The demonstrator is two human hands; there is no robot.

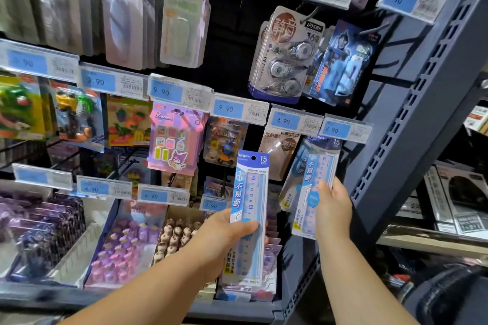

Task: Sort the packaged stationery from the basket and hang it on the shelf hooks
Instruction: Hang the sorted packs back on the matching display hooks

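A dark retail shelf [232,42] fills the view, its back panel set with rows of hooks, and a slotted grey-blue upright [412,119] leans across the right side. Along the bottom, open trays [79,250] hold small purple and brown items in rows. Carded packs hang from the hooks above. They include a correction tape pack [286,53] near the top right, with a blue figure-printed pack [343,66] just beside it, and a pink Kuromi pack [174,140] in the middle row.

Two ruler packs, blue and white and marked 15 cm, are held up in front of the lower rows. The left ruler pack [250,192] stands nearly upright in front of the trays and is not on any hook. The round hanging hole at its top is unthreaded. The right ruler pack [314,182] tilts slightly, and its top edge sits just under a 4.90 price tag [336,129]. Whether it hangs on a hook there cannot be told.

The left hand [224,235] grips its pack near the middle, with the thumb pressed across the front and the fingers curled behind. The right hand [332,208] pinches the right edge of the other pack, thumb on the front. Blue price tags line the rail ends.
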